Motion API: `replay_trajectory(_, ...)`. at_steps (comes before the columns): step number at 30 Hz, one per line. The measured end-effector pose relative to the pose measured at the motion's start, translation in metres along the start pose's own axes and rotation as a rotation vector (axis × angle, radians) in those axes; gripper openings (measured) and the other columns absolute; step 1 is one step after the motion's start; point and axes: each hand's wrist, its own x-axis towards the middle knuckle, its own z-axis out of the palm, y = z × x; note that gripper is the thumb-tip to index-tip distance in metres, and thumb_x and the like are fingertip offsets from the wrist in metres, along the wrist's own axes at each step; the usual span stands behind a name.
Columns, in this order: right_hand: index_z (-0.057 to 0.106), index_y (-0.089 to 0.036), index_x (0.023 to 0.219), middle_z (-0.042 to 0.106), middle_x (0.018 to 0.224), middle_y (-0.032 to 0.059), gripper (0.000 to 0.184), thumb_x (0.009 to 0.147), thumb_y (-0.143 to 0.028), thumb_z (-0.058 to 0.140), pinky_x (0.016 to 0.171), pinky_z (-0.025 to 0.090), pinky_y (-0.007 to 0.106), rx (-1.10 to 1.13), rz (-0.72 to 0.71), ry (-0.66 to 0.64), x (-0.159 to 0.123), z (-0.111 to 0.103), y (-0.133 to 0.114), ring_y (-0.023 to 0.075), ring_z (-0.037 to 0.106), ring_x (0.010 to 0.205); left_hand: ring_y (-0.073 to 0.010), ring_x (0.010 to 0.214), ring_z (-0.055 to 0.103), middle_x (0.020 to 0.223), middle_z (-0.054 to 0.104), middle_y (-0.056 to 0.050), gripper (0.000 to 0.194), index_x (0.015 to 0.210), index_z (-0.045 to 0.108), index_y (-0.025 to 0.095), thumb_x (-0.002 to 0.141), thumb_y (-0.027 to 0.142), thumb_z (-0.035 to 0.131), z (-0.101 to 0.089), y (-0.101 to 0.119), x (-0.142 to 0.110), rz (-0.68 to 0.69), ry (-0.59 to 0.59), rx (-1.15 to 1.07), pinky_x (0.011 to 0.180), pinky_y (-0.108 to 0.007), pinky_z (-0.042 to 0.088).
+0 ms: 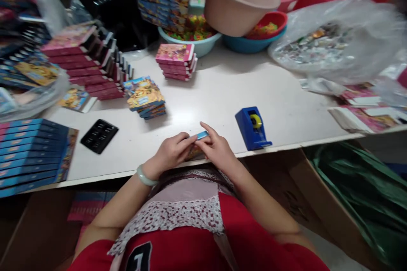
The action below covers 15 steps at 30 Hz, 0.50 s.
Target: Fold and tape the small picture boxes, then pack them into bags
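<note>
Both hands meet at the near edge of the white table point(222, 89), holding one small blue box point(201, 136) between them. My left hand point(171, 150) has its fingers curled round the box's left end. My right hand point(216, 147) grips the right end, index finger laid along its top edge. A pale green bangle point(144, 176) sits on my left wrist. A blue tape dispenser point(252, 127) stands just right of my right hand.
A black plastic tray point(99, 135) lies left of my hands. Stacks of blue boxes point(146, 98) and pink boxes point(176, 61) stand further back, more piles at the left. Bowls point(237, 0) and a clear plastic bag point(330, 44) fill the far side. A cardboard carton point(318, 203) stands lower right.
</note>
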Motion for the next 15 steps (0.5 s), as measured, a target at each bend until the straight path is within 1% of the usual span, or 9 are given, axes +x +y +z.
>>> replay_trajectory(2,0.051,-0.018,0.149,0.076,0.074,0.0034,0.060,0.091,-0.031,0.062,0.066,0.054,0.032,-0.234,-0.002,-0.024,0.007,-0.003,-0.003,0.0213,0.070,0.071,-0.0155,0.079,0.063,0.099,0.065,-0.008,0.032,0.132,0.055,0.021,0.100,0.017,0.050,0.004,-0.002,-0.001,-0.028,0.052,-0.076,0.064,-0.026,0.054)
replay_trajectory(4,0.052,-0.016,0.148,0.074,0.068,0.0041,0.061,0.091,-0.034,0.063,0.066,0.050,0.033,-0.397,0.023,-0.055,0.014,-0.006,-0.005,0.0241,0.070,0.071,-0.0159,0.082,0.065,0.097,0.067,-0.008,0.022,0.121,0.061,0.021,0.100,0.018,0.054,0.001,-0.006,0.000,-0.092,0.076,-0.179,0.067,-0.027,0.055)
replay_trajectory(6,0.045,-0.015,0.153,0.073,0.066,0.0030,0.069,0.090,-0.036,0.063,0.063,0.048,0.032,-0.405,0.041,-0.095,0.019,-0.009,-0.001,0.0236,0.069,0.067,-0.0162,0.085,0.067,0.095,0.069,-0.006,0.015,0.111,0.066,0.021,0.099,0.022,0.057,-0.014,-0.016,0.005,-0.199,0.129,-0.283,0.073,-0.029,0.057)
replay_trajectory(7,0.041,-0.015,0.156,0.073,0.066,0.0021,0.073,0.089,-0.037,0.063,0.062,0.048,0.031,-0.358,0.041,-0.123,0.019,-0.010,0.003,0.0222,0.068,0.064,-0.0164,0.086,0.067,0.095,0.070,-0.006,0.013,0.107,0.067,0.021,0.098,0.024,0.059,-0.027,-0.025,0.009,-0.274,0.184,-0.314,0.076,-0.029,0.057)
replay_trajectory(9,0.038,-0.014,0.156,0.072,0.067,0.0005,0.076,0.089,-0.040,0.060,0.059,0.048,0.030,-0.218,0.041,-0.174,0.019,-0.012,0.013,0.0185,0.063,0.056,-0.0164,0.089,0.067,0.097,0.071,-0.005,0.012,0.103,0.069,0.020,0.096,0.026,0.062,-0.062,-0.052,0.021,-0.447,0.354,-0.317,0.078,-0.028,0.055)
replay_trajectory(11,0.049,-0.014,0.148,0.073,0.070,0.0005,0.067,0.088,-0.043,0.058,0.058,0.049,0.030,-0.080,0.047,-0.207,0.020,-0.010,0.025,0.0157,0.060,0.052,-0.0158,0.087,0.065,0.095,0.070,-0.003,0.013,0.101,0.070,0.019,0.092,0.027,0.066,-0.100,-0.089,0.035,-0.613,0.510,-0.291,0.076,-0.026,0.052)
replay_trajectory(12,0.057,-0.015,0.140,0.073,0.072,0.0009,0.061,0.087,-0.043,0.059,0.059,0.049,0.030,-0.029,0.048,-0.216,0.023,-0.008,0.030,0.0150,0.060,0.053,-0.0150,0.081,0.063,0.089,0.069,-0.002,0.014,0.101,0.070,0.018,0.090,0.027,0.067,-0.116,-0.110,0.041,-0.693,0.549,-0.276,0.072,-0.025,0.050)
replay_trajectory(13,0.063,-0.015,0.132,0.073,0.073,0.0013,0.054,0.085,-0.043,0.060,0.060,0.050,0.030,0.012,0.046,-0.220,0.028,-0.005,0.034,0.0146,0.060,0.054,-0.0139,0.074,0.060,0.082,0.066,0.000,0.014,0.098,0.070,0.016,0.089,0.026,0.068,-0.129,-0.130,0.047,-0.777,0.546,-0.276,0.068,-0.024,0.048)
replay_trajectory(15,0.070,-0.017,0.120,0.074,0.076,0.0017,0.045,0.083,-0.041,0.062,0.064,0.050,0.030,0.073,0.032,-0.209,0.042,0.002,0.039,0.0143,0.062,0.060,-0.0128,0.065,0.053,0.070,0.059,0.002,0.010,0.093,0.069,0.013,0.086,0.021,0.068,-0.144,-0.163,0.056,-0.879,0.506,-0.283,0.062,-0.024,0.043)
